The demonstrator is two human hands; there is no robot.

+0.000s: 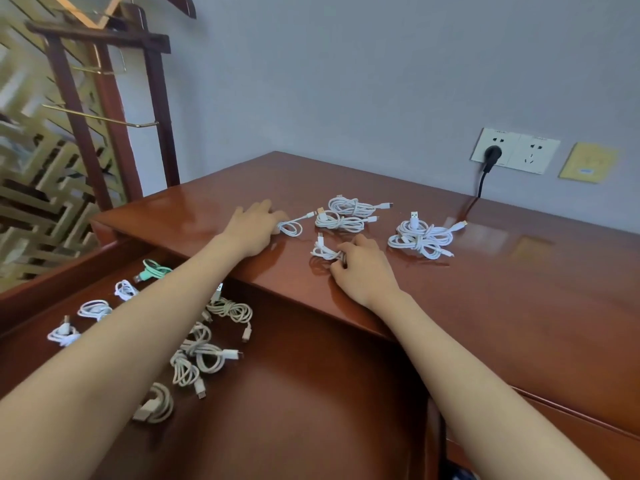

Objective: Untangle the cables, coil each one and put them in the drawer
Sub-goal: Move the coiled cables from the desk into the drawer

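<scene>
Several white coiled cables lie on the reddish wooden desk top point(502, 306). My left hand point(254, 225) rests on the desk with its fingertips curled on a small white coil point(291, 228). My right hand point(363, 268) grips another small white coil point(323, 251) near the desk's front edge. Two coiled cables point(346, 213) lie behind these, and a larger white bundle point(420, 239) lies to the right. Below the desk top the drawer point(311, 393) stands pulled out, holding several coiled white cables point(204, 355) and a green one point(154, 268).
A black plug point(491, 155) sits in a wall socket at the back right, its cord dropping to the desk. A yellow wall plate point(588, 162) is beside it. A dark wooden stand point(104, 116) rises at the left, behind the drawer.
</scene>
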